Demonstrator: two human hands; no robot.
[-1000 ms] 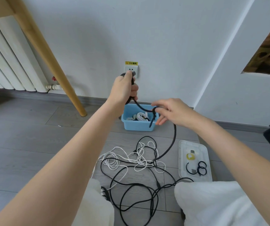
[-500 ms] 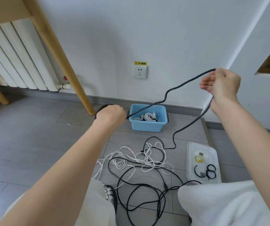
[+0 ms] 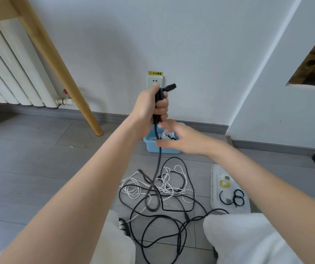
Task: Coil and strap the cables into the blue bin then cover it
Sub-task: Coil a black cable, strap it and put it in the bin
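L hand (image 3: 152, 105) grips black cable (image 3: 159, 155); R hand (image 3: 179, 139) open.

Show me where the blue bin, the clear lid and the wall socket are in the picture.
blue bin (image 3: 153, 146): head view, on its front wall, left part.
clear lid (image 3: 216, 197): head view, on its bare left side.
wall socket (image 3: 154, 80): head view, on its white faceplate.

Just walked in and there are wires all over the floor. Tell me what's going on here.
A person is coiling cables for storage. The left hand grips a bunch of black cable held up in front of the wall socket, its tail hanging to the floor. The right hand is open beside the hanging cable, holding nothing. The blue bin already holds a white coil; tangled black and white cables remain on the floor, and the clear lid lies aside.
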